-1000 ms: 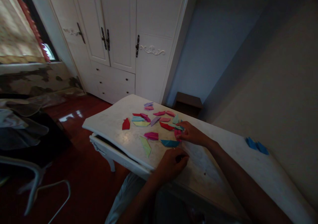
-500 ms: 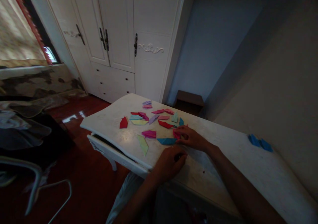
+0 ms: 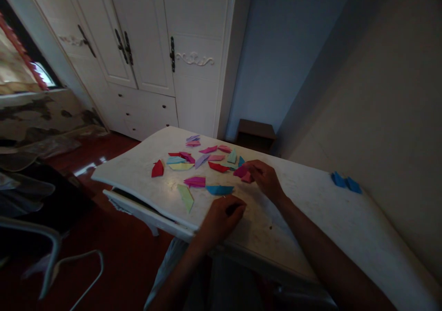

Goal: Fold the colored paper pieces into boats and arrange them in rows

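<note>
Magenta paper (image 3: 240,171) points left, long axis roughly sideways.

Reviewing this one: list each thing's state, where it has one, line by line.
Right hand, fingertips at folded magenta paper, grip unclear
Left hand, fingers curled
Yellow-green paper, folded
Blue papers by the wall, folded
Table drawer, slightly open
Wardrobe doors, closed
Wardrobe drawers, closed

The papers (image 3: 194,182) are pink, red, blue, lilac and green.

White table (image 3: 305,187) with colourful folded papers (image 3: 195,182), well apart from a blue pair (image 3: 338,179)
</note>
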The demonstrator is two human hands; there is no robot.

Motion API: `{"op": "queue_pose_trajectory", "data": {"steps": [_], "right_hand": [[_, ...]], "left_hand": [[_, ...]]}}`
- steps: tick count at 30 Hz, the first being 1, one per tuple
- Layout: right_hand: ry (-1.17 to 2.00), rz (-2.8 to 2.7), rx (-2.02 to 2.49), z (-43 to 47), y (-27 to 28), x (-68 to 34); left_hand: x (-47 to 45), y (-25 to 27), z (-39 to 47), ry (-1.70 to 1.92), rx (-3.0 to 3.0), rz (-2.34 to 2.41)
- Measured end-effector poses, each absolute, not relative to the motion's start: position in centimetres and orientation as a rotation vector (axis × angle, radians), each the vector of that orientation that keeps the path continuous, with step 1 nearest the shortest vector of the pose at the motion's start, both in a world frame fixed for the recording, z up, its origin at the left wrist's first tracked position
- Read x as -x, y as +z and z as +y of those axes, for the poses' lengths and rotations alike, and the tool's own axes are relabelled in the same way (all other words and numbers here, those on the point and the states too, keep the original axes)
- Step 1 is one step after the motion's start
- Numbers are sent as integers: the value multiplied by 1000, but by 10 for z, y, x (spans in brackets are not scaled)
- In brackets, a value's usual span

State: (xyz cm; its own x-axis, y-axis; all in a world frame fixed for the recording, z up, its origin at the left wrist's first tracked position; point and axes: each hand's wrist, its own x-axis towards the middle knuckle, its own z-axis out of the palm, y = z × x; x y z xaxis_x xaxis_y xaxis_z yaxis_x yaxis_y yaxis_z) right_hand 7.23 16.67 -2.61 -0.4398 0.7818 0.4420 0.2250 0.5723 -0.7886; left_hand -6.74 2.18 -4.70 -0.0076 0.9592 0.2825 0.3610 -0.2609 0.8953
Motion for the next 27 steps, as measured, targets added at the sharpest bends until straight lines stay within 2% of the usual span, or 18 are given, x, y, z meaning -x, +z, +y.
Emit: {"op": "queue_pose_trajectory", "data": {"steps": [5, 9, 18, 22, 27], "right_hand": [[1163, -1614, 865, 165, -17, -71], [1387, -1550, 792, 159, -15, -68], [1479, -1758, 692, 143, -15, -62], [1655, -1681, 543, 141, -14, -63], [1732, -1832, 442, 134, -10, -64]], "left_hand": [[68, -50, 21, 1291, -1605, 1379], [66, -58, 25, 1480, -1343, 1347], [68, -47, 29, 1527, -1133, 1235], [72, -46, 31, 1571, -986, 1089], [79, -43, 31, 1403, -857, 818]]}}
